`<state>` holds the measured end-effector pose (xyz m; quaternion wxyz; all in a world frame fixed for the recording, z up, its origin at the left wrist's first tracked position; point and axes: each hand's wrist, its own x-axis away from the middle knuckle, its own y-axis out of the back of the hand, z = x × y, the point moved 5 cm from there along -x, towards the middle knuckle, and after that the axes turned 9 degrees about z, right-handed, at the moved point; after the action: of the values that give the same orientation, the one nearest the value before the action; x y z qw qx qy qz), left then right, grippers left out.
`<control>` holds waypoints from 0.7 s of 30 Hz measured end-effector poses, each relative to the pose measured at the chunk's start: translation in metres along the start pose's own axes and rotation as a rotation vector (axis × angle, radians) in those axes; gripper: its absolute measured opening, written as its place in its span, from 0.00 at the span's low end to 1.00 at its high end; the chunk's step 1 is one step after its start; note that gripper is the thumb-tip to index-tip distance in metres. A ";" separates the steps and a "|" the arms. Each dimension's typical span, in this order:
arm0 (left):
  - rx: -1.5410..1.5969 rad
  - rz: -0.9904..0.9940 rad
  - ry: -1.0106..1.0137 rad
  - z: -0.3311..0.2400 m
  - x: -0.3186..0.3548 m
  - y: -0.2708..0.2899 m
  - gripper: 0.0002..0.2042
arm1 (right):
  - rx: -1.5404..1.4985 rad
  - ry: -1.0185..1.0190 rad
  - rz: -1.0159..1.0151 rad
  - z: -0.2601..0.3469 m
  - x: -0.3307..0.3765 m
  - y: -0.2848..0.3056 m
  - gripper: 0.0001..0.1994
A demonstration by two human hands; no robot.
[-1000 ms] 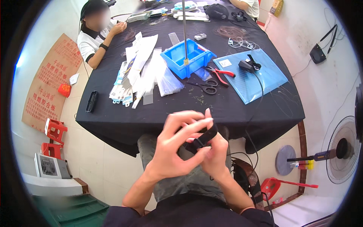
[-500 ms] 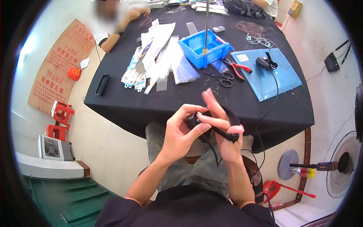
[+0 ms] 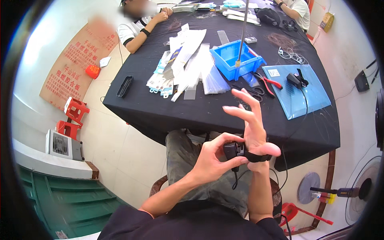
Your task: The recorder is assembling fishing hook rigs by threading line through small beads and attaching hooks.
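In the left hand point(image 3: 213, 161), pinched between thumb and fingers: small black device point(image 3: 231, 151), just beside the right wrist. Below the right hand point(image 3: 255, 136), spread and grasping nothing: encircling black strap point(image 3: 258, 157). Probably light, stiff-cased, soft-strapped; best held by casing sides, clear of the cable point(image 3: 235, 182).

The bin point(image 3: 225, 66) is bright blue, and under it the tablecloth point(image 3: 152, 110) is black; to its left, the paper strips point(image 3: 192, 43) are white. To its right are red-handled pliers point(image 3: 274, 83) and a light blue folder point(image 3: 314, 96) (its small label point(image 3: 273, 73) is white). Nearer than the bin, the strapped device point(image 3: 230, 151) is black, the trousers point(image 3: 180, 154) mottled grey-green.
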<state>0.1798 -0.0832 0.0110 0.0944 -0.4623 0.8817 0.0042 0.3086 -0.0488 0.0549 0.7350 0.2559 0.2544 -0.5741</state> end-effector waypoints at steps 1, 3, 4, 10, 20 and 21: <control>0.034 -0.012 0.011 0.001 0.000 0.001 0.20 | 0.176 -0.067 0.015 -0.001 -0.001 0.001 0.50; 0.025 -0.018 0.006 -0.001 -0.001 0.003 0.20 | 0.083 -0.108 -0.079 -0.004 -0.001 0.005 0.31; 0.012 -0.036 -0.013 -0.002 -0.001 0.003 0.20 | -0.015 -0.131 -0.151 -0.007 0.000 0.005 0.24; -0.156 0.018 0.140 0.002 0.006 0.004 0.22 | -0.253 -0.026 -0.296 -0.014 0.004 0.004 0.11; -0.089 0.217 0.101 -0.008 0.020 -0.036 0.21 | -0.392 0.179 -0.566 0.054 -0.004 0.046 0.15; -0.190 0.201 0.088 -0.023 0.021 -0.021 0.19 | -0.383 0.163 -0.571 0.064 0.002 0.045 0.15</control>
<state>0.1815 -0.1142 0.0315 0.0107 -0.3781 0.9225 0.0768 0.3583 -0.0838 0.1045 0.5569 0.0766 0.4764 -0.6760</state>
